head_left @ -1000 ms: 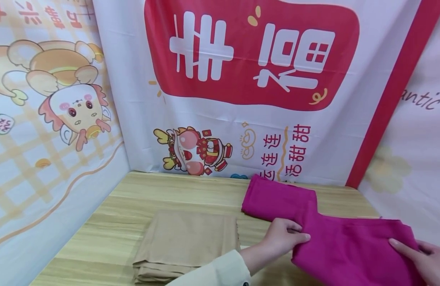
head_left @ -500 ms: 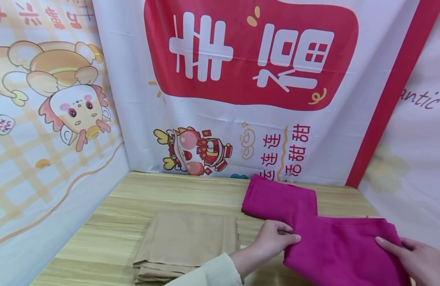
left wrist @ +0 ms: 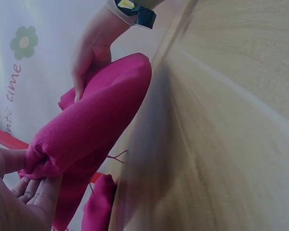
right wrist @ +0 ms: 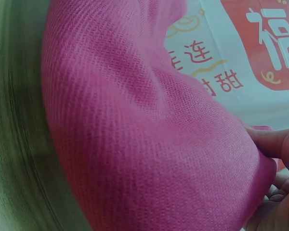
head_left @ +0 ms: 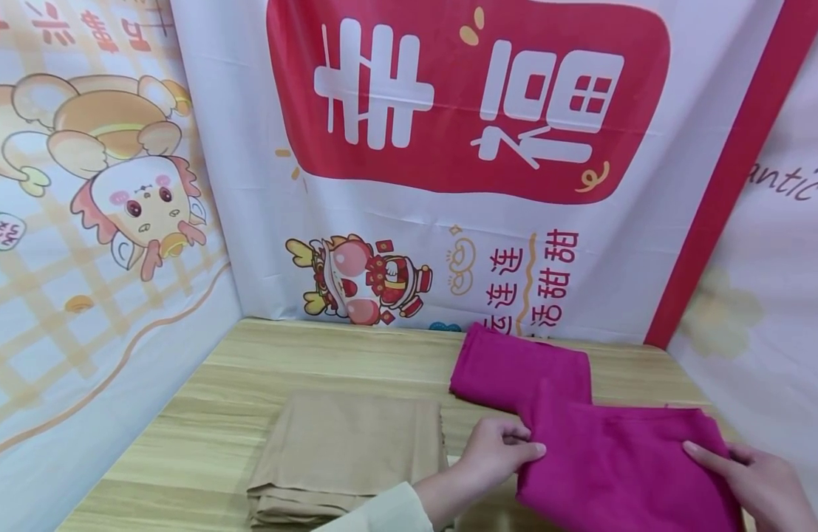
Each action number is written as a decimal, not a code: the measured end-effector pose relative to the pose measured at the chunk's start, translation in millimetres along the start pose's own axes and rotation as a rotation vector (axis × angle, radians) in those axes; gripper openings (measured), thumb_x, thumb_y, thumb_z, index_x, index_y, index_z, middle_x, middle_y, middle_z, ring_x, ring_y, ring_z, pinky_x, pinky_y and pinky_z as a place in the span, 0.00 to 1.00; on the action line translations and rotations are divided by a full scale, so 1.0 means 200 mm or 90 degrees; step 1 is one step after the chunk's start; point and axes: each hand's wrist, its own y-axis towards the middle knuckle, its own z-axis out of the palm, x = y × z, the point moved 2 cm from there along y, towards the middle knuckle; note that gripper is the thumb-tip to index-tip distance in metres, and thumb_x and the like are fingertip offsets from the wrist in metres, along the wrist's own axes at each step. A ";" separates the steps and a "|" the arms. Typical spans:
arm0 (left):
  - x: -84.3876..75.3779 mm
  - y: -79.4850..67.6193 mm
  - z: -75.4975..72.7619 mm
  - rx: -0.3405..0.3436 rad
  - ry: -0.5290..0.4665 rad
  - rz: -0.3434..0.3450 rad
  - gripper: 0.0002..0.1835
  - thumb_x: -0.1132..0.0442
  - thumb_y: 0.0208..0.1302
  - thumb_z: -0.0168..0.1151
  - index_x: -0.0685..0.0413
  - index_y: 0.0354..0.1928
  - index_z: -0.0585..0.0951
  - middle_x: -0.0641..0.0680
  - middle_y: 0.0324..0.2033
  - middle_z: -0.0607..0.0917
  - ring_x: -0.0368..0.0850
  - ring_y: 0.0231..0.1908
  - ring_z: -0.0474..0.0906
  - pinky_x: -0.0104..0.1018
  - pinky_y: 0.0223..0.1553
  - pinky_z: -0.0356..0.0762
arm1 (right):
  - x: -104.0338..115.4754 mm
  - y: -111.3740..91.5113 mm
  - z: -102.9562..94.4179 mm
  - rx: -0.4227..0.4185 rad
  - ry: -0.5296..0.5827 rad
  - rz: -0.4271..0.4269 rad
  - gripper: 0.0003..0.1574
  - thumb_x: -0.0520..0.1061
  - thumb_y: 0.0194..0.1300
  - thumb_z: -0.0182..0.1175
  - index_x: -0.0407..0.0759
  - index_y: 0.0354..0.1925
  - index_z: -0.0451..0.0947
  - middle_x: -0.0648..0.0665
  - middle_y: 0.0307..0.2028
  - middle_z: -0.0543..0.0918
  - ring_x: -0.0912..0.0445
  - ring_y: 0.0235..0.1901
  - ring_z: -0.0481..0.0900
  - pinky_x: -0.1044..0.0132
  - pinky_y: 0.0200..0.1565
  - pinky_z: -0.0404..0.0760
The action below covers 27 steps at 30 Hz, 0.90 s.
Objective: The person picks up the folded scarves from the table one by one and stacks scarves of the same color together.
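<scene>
In the head view a folded magenta cloth (head_left: 628, 462) is held between both hands at the front right. My left hand (head_left: 498, 451) pinches its left edge between thumb and fingers. At the opposite edge my right hand (head_left: 757, 476) grips it, thumb on top. Seen from the left wrist, the cloth (left wrist: 94, 115) is a thick soft fold raised off the tabletop, with loose threads below. The right wrist view shows its ribbed weave (right wrist: 135, 130). Behind it lies a flat magenta folded part (head_left: 515, 366); whether it joins the held cloth, I cannot tell.
A folded tan cloth (head_left: 355, 451) lies left of my left hand on the wooden table (head_left: 202, 428). Printed fabric hangings stand along the back (head_left: 249, 244), left (head_left: 43, 310) and right (head_left: 774, 295) of the table.
Both hands have shifted left with the magenta cloth, keeping their hold on it. The rear magenta part and the tan cloth stay where they were.
</scene>
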 end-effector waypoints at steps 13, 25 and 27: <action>0.07 -0.04 -0.02 -0.021 -0.055 0.018 0.05 0.69 0.55 0.71 0.62 0.33 0.84 0.48 0.24 0.83 0.37 0.25 0.79 0.32 0.25 0.79 | 0.01 0.04 0.03 0.076 0.036 -0.055 0.60 0.69 0.60 0.62 0.18 0.63 0.61 0.27 0.46 0.78 0.52 0.36 0.78 0.59 0.35 0.80; 0.14 -0.09 -0.03 -0.028 -0.081 -0.010 0.05 0.68 0.56 0.70 0.61 0.33 0.83 0.48 0.24 0.81 0.37 0.25 0.76 0.30 0.25 0.76 | -0.01 0.08 0.09 0.093 0.047 -0.061 0.46 0.68 0.59 0.64 0.26 0.50 0.78 0.44 0.34 0.83 0.55 0.33 0.76 0.59 0.33 0.79; 0.15 -0.09 -0.03 -0.032 -0.079 -0.014 0.05 0.68 0.56 0.70 0.61 0.33 0.83 0.48 0.24 0.81 0.37 0.25 0.76 0.29 0.26 0.75 | -0.01 0.08 0.10 0.102 0.053 -0.053 0.45 0.68 0.59 0.64 0.26 0.49 0.78 0.44 0.34 0.83 0.54 0.33 0.76 0.59 0.33 0.79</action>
